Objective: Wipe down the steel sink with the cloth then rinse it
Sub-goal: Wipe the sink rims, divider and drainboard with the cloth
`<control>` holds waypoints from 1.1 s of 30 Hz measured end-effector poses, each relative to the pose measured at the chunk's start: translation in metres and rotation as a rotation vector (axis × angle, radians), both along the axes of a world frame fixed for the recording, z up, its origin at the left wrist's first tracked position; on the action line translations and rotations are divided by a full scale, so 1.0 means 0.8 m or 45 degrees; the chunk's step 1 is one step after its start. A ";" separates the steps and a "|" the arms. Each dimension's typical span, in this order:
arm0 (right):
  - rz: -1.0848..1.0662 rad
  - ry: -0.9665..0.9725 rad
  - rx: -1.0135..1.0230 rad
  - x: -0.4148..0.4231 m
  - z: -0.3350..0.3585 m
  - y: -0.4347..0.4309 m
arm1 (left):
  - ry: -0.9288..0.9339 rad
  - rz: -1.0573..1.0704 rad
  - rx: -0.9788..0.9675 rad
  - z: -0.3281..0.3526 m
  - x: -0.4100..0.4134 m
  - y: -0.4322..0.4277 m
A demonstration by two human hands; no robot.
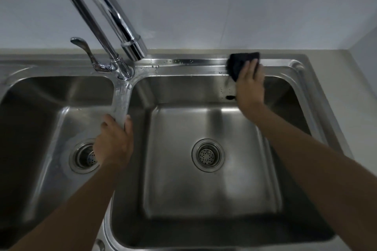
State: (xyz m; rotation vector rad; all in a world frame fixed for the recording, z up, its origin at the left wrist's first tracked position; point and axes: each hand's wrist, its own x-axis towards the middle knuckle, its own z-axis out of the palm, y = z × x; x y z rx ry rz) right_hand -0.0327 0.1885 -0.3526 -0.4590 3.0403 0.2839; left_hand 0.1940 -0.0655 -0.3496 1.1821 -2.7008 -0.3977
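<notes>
A double steel sink [189,64] fills the view, with a left basin and a larger right basin. My right hand [250,85] presses a black cloth [238,63] against the back rim and upper back wall of the right basin. My left hand [114,142] rests on the steel divider [121,98] between the basins, thumb on one side and fingers on the other. The cloth is partly hidden under my fingers.
A tall chrome faucet [114,18] with a side lever [85,51] rises from the back of the divider; no water runs from its spout. Each basin has a strainer drain [207,155]. Beige counter [334,79] and grey wall tiles surround the sink.
</notes>
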 end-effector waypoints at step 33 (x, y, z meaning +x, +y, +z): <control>0.746 0.111 -0.278 0.075 0.001 -0.250 | -0.088 0.036 0.017 -0.003 0.000 -0.005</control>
